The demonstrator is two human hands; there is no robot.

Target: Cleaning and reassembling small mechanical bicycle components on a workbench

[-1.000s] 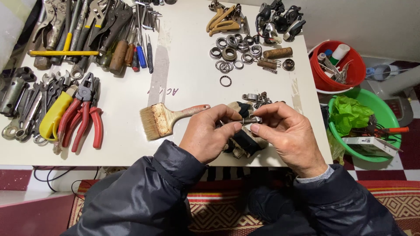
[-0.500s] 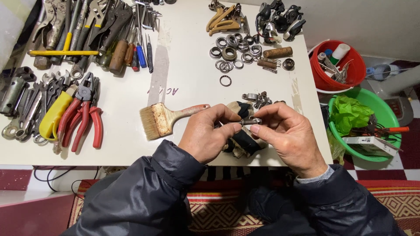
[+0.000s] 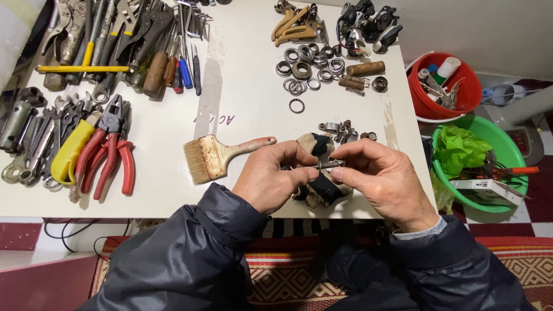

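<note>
Small metal bolt (image 3: pixel 327 165) is pinched between fingertips of left hand (image 3: pixel 271 178) and right hand (image 3: pixel 383 175), both closed on it, above dirty rag (image 3: pixel 322 185) at table (image 3: pixel 247 103) edge — grip unchanged from a second ago; fine fitting work judged ongoing — paintbrush (image 3: pixel 222 155) untouched
</note>
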